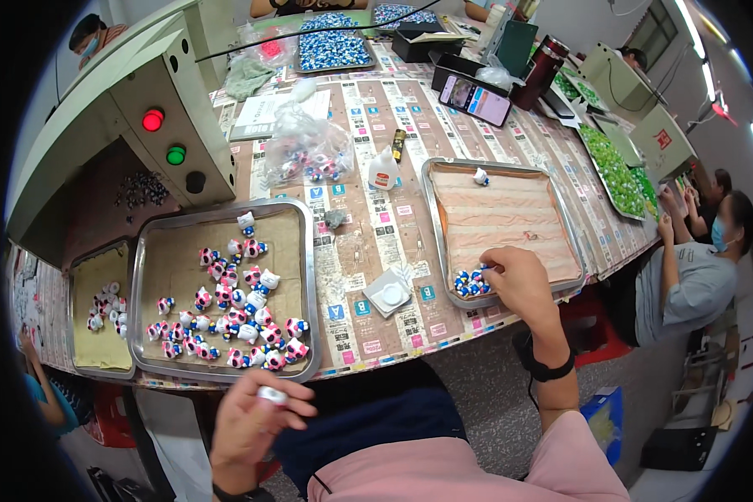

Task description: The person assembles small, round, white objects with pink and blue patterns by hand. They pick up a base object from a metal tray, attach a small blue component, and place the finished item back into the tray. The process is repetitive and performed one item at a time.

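Note:
My left hand (255, 418) is in front of the table edge, its fingers closed around a small white toy head (273, 395). My right hand (514, 276) reaches over the cloth-lined tray (510, 217) on the right. Its fingertips pinch at the edge of a cluster of small blue-and-white toy bodies (470, 283); the fingers partly hide the piece there. One white-and-blue toy piece (481, 176) lies alone near that tray's far edge. The metal tray (163, 251) on the left holds many toy figures (234, 309) in white, pink and blue.
A machine (176, 109) with red and green lights stands at the left. A small white bottle (383, 170), a bag of figures (309, 155), a white dish (389, 291) and a propped phone (475, 99) are on the table. A person (686, 268) works at the right.

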`<action>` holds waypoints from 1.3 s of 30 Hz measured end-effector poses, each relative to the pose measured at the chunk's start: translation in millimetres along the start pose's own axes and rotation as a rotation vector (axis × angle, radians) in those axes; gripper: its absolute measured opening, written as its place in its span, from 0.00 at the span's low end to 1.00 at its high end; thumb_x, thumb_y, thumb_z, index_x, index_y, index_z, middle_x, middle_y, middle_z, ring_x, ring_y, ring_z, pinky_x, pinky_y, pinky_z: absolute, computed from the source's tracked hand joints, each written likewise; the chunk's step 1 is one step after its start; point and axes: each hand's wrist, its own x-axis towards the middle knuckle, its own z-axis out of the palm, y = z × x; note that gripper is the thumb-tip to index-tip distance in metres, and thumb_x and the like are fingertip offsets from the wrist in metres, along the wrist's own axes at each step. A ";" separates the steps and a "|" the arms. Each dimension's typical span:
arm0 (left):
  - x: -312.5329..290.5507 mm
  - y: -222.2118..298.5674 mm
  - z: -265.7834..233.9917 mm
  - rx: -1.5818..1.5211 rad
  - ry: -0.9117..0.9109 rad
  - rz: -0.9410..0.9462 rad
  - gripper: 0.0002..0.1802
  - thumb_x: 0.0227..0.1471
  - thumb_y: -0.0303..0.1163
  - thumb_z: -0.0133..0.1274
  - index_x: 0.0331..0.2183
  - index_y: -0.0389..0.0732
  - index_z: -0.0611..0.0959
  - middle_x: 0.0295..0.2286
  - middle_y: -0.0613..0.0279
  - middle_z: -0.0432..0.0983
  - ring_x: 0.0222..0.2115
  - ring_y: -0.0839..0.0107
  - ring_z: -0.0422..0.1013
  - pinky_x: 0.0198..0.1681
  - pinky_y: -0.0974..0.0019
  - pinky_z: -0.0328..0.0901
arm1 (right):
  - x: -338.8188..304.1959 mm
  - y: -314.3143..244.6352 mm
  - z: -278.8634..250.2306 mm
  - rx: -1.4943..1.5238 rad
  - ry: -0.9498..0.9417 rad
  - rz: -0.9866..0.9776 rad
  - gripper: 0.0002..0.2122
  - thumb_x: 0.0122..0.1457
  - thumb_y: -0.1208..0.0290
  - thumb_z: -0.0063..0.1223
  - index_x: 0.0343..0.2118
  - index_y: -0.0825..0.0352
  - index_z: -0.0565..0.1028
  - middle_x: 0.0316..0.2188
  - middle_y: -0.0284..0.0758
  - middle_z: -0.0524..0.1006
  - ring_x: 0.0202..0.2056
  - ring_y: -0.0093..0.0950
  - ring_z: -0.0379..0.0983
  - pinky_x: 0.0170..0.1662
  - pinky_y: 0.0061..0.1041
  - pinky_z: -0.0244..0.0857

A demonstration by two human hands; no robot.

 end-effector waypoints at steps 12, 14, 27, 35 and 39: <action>27.9 -71.0 33.9 -0.427 -0.128 -0.283 0.17 0.58 0.28 0.51 0.49 0.34 0.73 0.41 0.52 0.74 0.37 0.67 0.74 0.38 0.68 0.73 | -19.8 -16.3 -1.9 0.728 -0.027 -0.087 0.12 0.55 0.80 0.53 0.43 0.72 0.77 0.38 0.32 0.73 0.36 0.19 0.72 0.39 0.18 0.67; 28.6 -66.2 40.4 -0.421 -0.055 -0.276 0.18 0.58 0.29 0.51 0.49 0.35 0.73 0.42 0.51 0.73 0.37 0.67 0.73 0.38 0.68 0.73 | -31.2 -37.1 2.2 0.908 -0.130 -0.041 0.12 0.57 0.78 0.53 0.45 0.70 0.76 0.38 0.31 0.74 0.35 0.19 0.71 0.37 0.16 0.65; 27.6 -57.6 35.6 -0.562 -0.044 -0.226 0.20 0.60 0.27 0.47 0.54 0.37 0.69 0.45 0.53 0.71 0.39 0.69 0.73 0.42 0.70 0.73 | -35.9 -79.4 24.2 1.395 -0.378 0.236 0.14 0.59 0.78 0.53 0.48 0.73 0.73 0.37 0.37 0.78 0.39 0.23 0.76 0.43 0.21 0.71; 29.4 -61.3 35.9 -0.541 -0.077 -0.191 0.20 0.60 0.27 0.46 0.54 0.37 0.69 0.44 0.55 0.71 0.40 0.70 0.73 0.43 0.71 0.72 | -25.7 -90.3 33.2 0.672 -0.008 -0.140 0.09 0.54 0.81 0.57 0.39 0.72 0.78 0.32 0.34 0.77 0.30 0.21 0.74 0.35 0.18 0.68; 26.6 -60.1 32.8 -0.526 -0.108 -0.174 0.20 0.61 0.27 0.47 0.54 0.36 0.69 0.42 0.60 0.72 0.40 0.74 0.73 0.44 0.73 0.72 | -14.3 -105.7 29.4 0.485 -0.038 -0.132 0.08 0.52 0.80 0.58 0.37 0.70 0.79 0.30 0.36 0.77 0.29 0.23 0.74 0.34 0.20 0.67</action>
